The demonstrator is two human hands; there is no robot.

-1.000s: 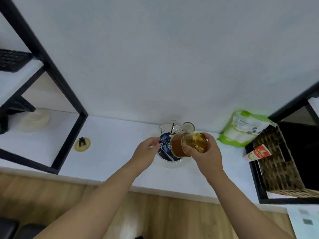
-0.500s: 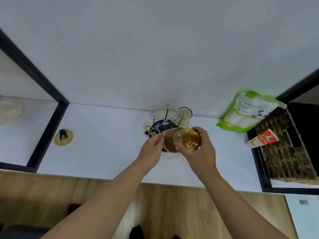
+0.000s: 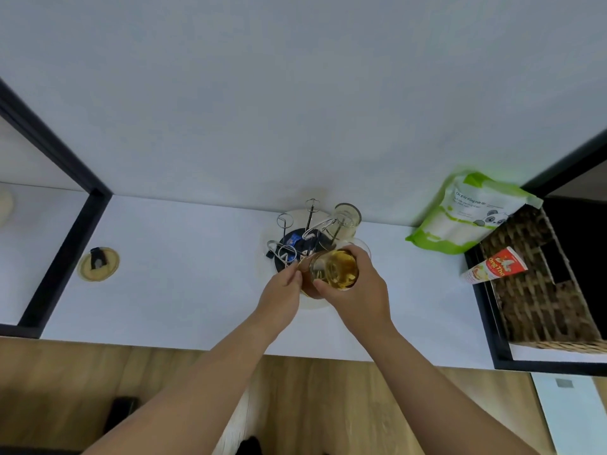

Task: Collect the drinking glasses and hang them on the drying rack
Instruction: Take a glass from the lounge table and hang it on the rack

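Note:
A wire drying rack (image 3: 303,238) with looped prongs stands on a round tray (image 3: 269,238) against the wall on the white counter. A clear glass (image 3: 346,220) hangs upside down on its right prong. My right hand (image 3: 354,290) grips an amber drinking glass (image 3: 335,270), tilted with its base toward me, right at the rack's near prongs. My left hand (image 3: 281,298) pinches the amber glass's rim on its left side. The glass's mouth and the prong under it are hidden.
A green and white pouch (image 3: 469,213) leans on the wall to the right. Beside it a woven basket (image 3: 538,284) sits in a black frame, with a red carton (image 3: 496,266) at its edge. A round cable port (image 3: 98,262) lies left, near a black shelf frame (image 3: 62,254).
Both hands have carried the amber glass a little lower over the rack's near prongs. My left hand went from holding a prong to pinching the glass rim. The view shifted right.

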